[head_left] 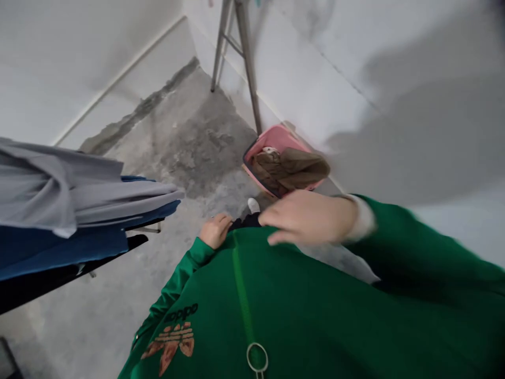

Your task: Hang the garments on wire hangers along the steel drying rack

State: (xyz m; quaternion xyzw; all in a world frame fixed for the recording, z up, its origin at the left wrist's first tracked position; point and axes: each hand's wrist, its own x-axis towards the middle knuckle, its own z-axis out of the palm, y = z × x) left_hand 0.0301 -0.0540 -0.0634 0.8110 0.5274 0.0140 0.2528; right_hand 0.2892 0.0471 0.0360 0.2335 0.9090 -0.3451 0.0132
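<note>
I wear a green zip jacket (276,295) with a ring-shaped zip pull (257,358). My left hand (215,230) is at the jacket's lower hem, its fingers curled beside dark trousers (239,223). What those fingers hold, if anything, is hidden. Over the right part of the hem hovers my right hand (311,218), slightly blurred, with its fingers stretched out, slightly apart and holding nothing. Just beyond it, a pink basket (281,136) on the floor contains brown cloth (298,168).
Grey (79,192) and blue garments (79,245) hang over a dark surface (59,279) at left. A metal frame's legs (246,58) stand against the white wall (307,73) behind the basket. The floor (189,142) is rough concrete. A white shoe tip (253,205) shows below me.
</note>
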